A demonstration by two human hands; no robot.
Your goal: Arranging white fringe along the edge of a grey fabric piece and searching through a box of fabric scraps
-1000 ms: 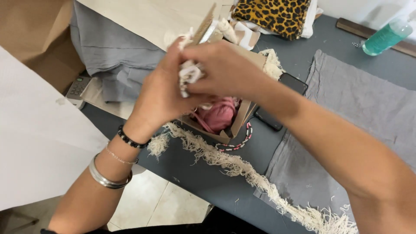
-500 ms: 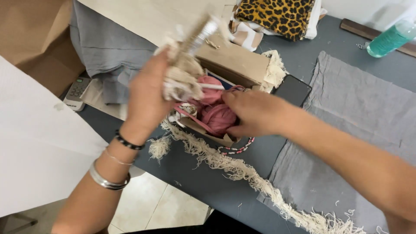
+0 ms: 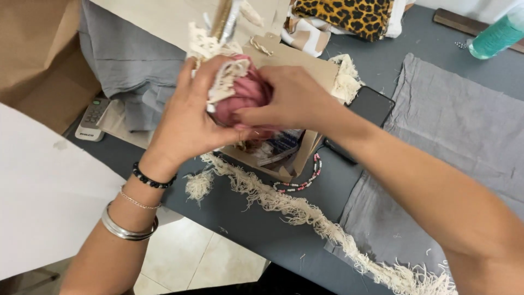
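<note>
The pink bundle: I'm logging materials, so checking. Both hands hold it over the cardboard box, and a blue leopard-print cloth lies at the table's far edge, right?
Not quite: the head view shows the leopard-print cloth is yellow-brown with black spots, not blue. The rest stands.

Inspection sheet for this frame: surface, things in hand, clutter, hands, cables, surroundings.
Surface: dark grey table, partly covered by grey cloth.
Things in hand: pink yarn bundle and cream fringe piece, held above an open cardboard box.
Clutter: long cream fringe trim, bead string, phone, remote, leopard-print fabric, green bottle.
Hands: left hand and right hand both grip the bundle.
Cables: nothing seen.
Surroundings: tiled floor, white sheet.
</note>
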